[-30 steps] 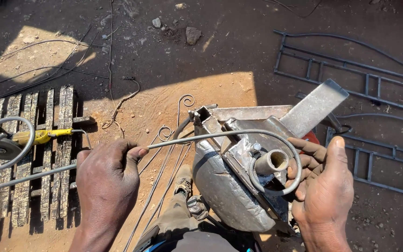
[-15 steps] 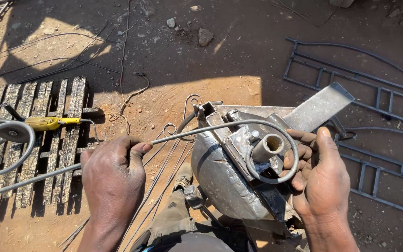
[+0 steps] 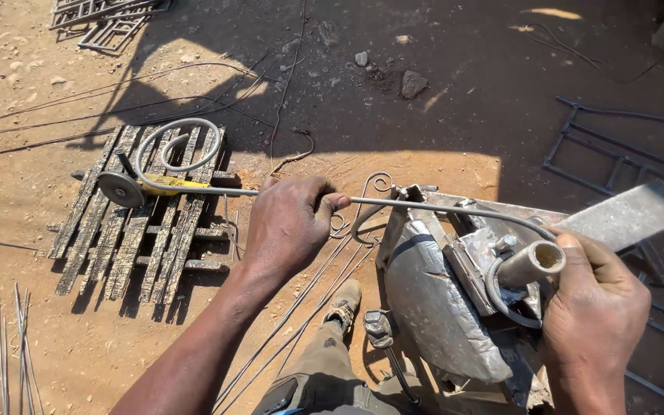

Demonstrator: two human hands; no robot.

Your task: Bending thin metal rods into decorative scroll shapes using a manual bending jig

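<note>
Over sunlit reddish dirt, the left hand (image 3: 290,223) reached forward from the lower left, its fingers (image 3: 330,201) curled shut around a thin grey steel rod (image 3: 424,206). That rod ran level through the fist, ending left in a coiled scroll (image 3: 178,150) above a weathered slatted wooden pallet (image 3: 140,230), and curving right around a bending jig (image 3: 455,284) of rough welded steel. The right hand (image 3: 597,311) gripped the jig's short upright pipe (image 3: 532,263), thumb along its top, fingers closed beneath. Beside it lay a flat grey steel bar (image 3: 628,215). On the pallet rested a yellow angle grinder (image 3: 136,186), just under the scroll.
</note>
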